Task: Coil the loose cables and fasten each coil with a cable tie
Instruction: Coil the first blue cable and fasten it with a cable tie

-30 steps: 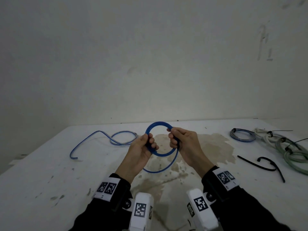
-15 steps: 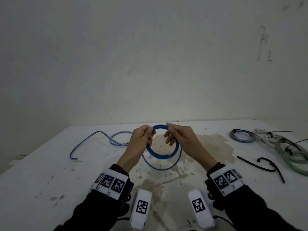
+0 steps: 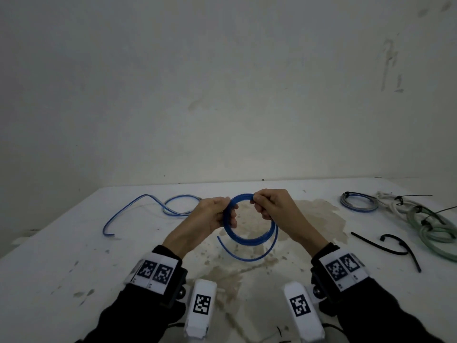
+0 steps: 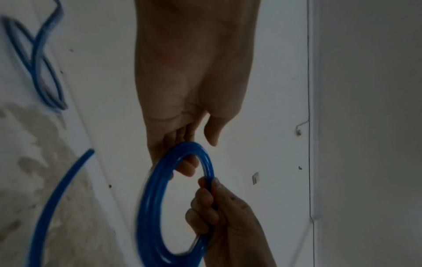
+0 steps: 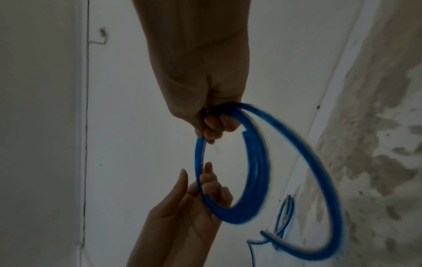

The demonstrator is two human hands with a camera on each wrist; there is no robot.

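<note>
I hold a blue cable coil [image 3: 249,240] upright above the stained middle of the white table [image 3: 61,263]. My left hand [image 3: 228,216] grips its left side, fingers curled through the ring [image 5: 212,182]. At the top of the coil, my right hand [image 3: 257,203] pinches the strands [image 5: 211,130]. A loose blue tail [image 3: 249,259] curves free under the coil. In the left wrist view the coil [image 4: 148,198] runs from my left fingers [image 4: 187,168] down into the right hand [image 4: 212,213]. Two black cable ties [image 3: 395,246] lie on the table to the right.
A second loose blue cable [image 3: 148,204] snakes over the table's left rear. Tied coils lie at the right: a blue-grey one [image 3: 358,203] and pale green and white ones [image 3: 435,231]. A plain wall stands behind the table.
My right hand's fingers have closed onto the top of the coil. The left hand slid down to the coil's left side, and the loose tail swung round beneath it.
</note>
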